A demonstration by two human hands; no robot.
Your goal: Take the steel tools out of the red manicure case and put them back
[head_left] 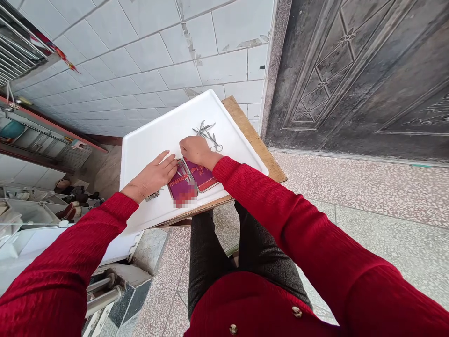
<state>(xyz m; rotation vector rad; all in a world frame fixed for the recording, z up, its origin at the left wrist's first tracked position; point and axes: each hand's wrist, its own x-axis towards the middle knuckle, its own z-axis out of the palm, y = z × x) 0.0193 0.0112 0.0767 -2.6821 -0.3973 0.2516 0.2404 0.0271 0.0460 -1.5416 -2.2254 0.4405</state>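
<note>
An open purple manicure case [201, 177] with red loops lies on a white tray [147, 135]; a few slim tools sit in its left half. My left hand [156, 173] is over the left edge of the case, its fingers stretched out and apart. Just above the right half is my right hand [195, 149], fingers curled closed; whatever they hold is hidden. Beyond it lies a small pile of metal tools [204, 128], and a pair of small scissors [215, 142] is beside my right wrist. A small metal piece [152, 196] shows partly under my left wrist.
The tray rests on a wooden table [245, 128] against a white tiled wall [147, 56]. A dark patterned door [336, 79] stands at the right. Shoes [72, 210] and white boxes [31, 210] are at the left, near metal rails [103, 299].
</note>
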